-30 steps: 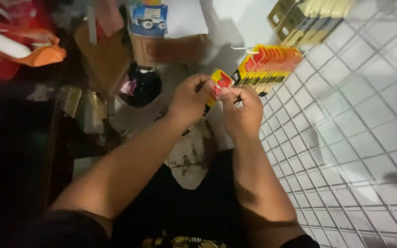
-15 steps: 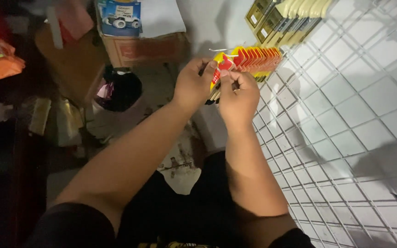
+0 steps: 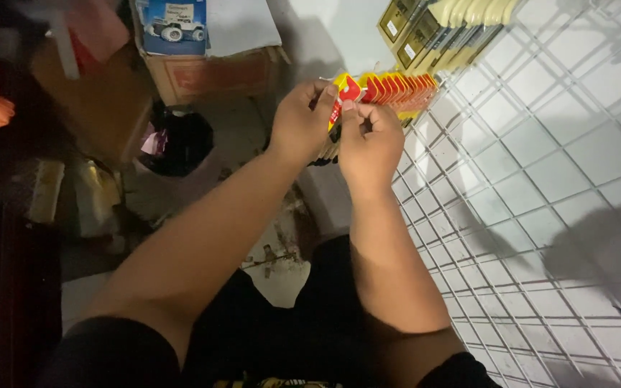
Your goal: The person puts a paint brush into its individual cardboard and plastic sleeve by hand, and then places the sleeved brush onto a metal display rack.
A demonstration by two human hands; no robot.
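Both hands meet at a small red and yellow carded packet (image 3: pixel 346 92). My left hand (image 3: pixel 303 118) pinches its left side and my right hand (image 3: pixel 369 140) pinches its lower edge. The packet is the nearest one in a row of like red and yellow packets (image 3: pixel 400 90) hanging from a white wire grid panel (image 3: pixel 533 187). What is inside the packets is too small to tell.
A second row of olive and cream packets (image 3: pixel 443 25) hangs higher on the grid. A cardboard box (image 3: pixel 210 68) with a blue toy-car box (image 3: pixel 174 25) on it stands at the top. A black bag (image 3: pixel 181 140) and clutter lie on the floor to the left.
Both hands have moved the packet up to the front of the hanging row, where it now sits against the other packets. The view has shifted slightly.
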